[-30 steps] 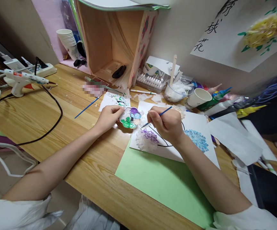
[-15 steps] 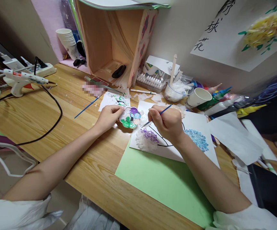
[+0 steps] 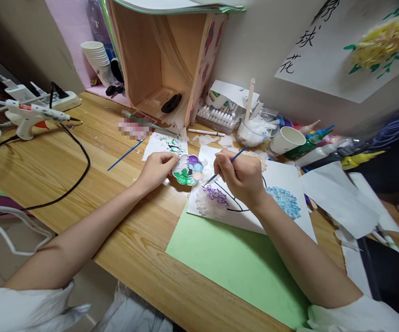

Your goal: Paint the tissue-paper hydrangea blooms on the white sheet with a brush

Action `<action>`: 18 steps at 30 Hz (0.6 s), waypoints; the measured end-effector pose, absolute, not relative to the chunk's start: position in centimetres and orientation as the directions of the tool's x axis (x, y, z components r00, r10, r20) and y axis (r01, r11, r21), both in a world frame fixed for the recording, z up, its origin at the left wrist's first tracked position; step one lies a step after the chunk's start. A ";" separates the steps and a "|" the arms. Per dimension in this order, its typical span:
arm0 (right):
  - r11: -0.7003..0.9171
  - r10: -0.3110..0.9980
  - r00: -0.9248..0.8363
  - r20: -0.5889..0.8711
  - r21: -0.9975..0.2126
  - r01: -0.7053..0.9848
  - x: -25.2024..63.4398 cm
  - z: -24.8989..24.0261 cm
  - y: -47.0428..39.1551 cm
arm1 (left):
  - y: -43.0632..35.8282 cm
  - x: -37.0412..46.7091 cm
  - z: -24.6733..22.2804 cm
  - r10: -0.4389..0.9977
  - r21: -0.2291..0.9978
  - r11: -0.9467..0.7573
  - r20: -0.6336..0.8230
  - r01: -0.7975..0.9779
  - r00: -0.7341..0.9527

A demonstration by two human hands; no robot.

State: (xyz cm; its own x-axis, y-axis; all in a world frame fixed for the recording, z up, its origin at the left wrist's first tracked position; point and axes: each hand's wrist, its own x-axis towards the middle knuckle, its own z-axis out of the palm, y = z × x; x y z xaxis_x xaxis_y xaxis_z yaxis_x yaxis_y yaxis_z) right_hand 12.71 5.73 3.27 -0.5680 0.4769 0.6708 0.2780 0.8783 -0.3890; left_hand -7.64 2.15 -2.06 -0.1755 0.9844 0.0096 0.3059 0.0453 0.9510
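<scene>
My left hand (image 3: 158,169) is closed on the edge of a flower-shaped paint palette (image 3: 186,170) with green, purple, blue and peach paint in its wells. Pinched in my right hand (image 3: 240,177) is a thin blue paintbrush (image 3: 238,156), slanting down to the left. Its tip is at the upper edge of a raised white flower cluster (image 3: 210,203), partly coloured purple. That cluster sits on a white sheet (image 3: 251,224) with black curved lines, partly hidden by my right hand. A blue flower cluster (image 3: 284,202) is on the sheet's right side. Beneath lies green paper (image 3: 227,263).
A glue gun (image 3: 30,115) with a black cable lies at left. Another blue brush (image 3: 125,155) rests near a paint-smeared paper (image 3: 165,146). Behind are an open box (image 3: 144,60), a paper cup (image 3: 286,140) and paint bottles (image 3: 299,150). A black tablet-like object (image 3: 388,267) lies at right.
Almost nothing differs. My right hand and the brush have shifted very slightly, with the tip still at the purple-and-white cluster; the palette stays in my left hand.
</scene>
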 end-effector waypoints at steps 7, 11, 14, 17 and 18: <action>0.870 0.488 -0.578 0.654 -0.416 0.264 12.7 3.4 5.6 | 2.2 -7.6 -2.0 0.985 0.952 0.047 0.007 0.303 -0.174; 0.872 0.489 -0.562 0.668 -0.379 0.309 12.8 3.5 5.7 | 2.1 -7.7 -2.1 0.985 0.951 0.048 0.007 0.304 -0.175; 0.878 0.479 -0.594 0.646 -0.345 0.332 12.7 3.2 5.8 | 2.2 -7.7 -2.2 0.985 0.950 0.051 0.004 0.307 -0.173; 0.871 0.491 -0.603 0.629 -0.381 0.311 12.7 3.2 5.7 | 2.2 -7.7 -2.2 0.984 0.951 0.049 0.005 0.304 -0.176; 0.863 0.502 -0.594 0.628 -0.403 0.304 12.7 3.2 5.7 | 2.2 -7.7 -2.2 0.984 0.952 0.048 0.006 0.301 -0.176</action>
